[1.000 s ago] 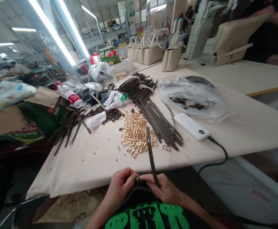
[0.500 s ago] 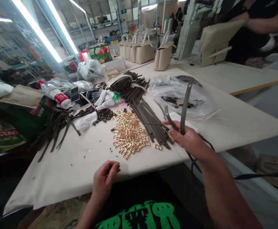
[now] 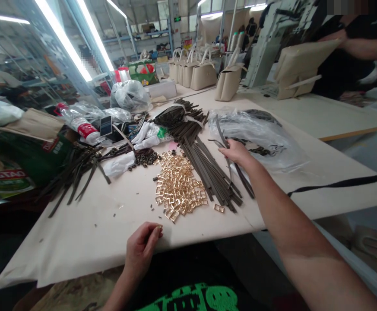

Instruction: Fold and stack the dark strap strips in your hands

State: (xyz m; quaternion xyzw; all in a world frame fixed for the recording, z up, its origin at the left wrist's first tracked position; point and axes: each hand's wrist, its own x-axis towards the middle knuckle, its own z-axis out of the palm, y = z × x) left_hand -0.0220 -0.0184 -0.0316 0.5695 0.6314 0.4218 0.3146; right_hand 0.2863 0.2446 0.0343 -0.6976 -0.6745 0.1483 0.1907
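My right hand (image 3: 238, 153) is closed around dark, narrow straps (image 3: 221, 131), reaching over the right side of a pile of similar dark strips (image 3: 207, 166). Some strap lengths hang below the hand, and a clear plastic bag (image 3: 288, 153) lies just beyond it. At the table's front edge my left hand (image 3: 144, 242) is curled with thumb and fingers pinched. Whatever sits at its fingertips is too small to make out. Between the hands lies a heap of gold buckles (image 3: 180, 185). A single gold buckle (image 3: 218, 208) rests apart, near the strip ends.
Small dark rings (image 3: 145, 157) and more straps (image 3: 91, 168) lie to the left. A bottle (image 3: 86, 128) and a phone (image 3: 106, 126) stand among plastic bags. Cream handbags (image 3: 204, 75) line the back. At right a person's arm (image 3: 366, 47) is beside a machine (image 3: 261, 47).
My right hand has moved forward and lowered the straps from upright in the air to over the strip pile. My left hand stays in nearly the same place. The view has shifted slightly.
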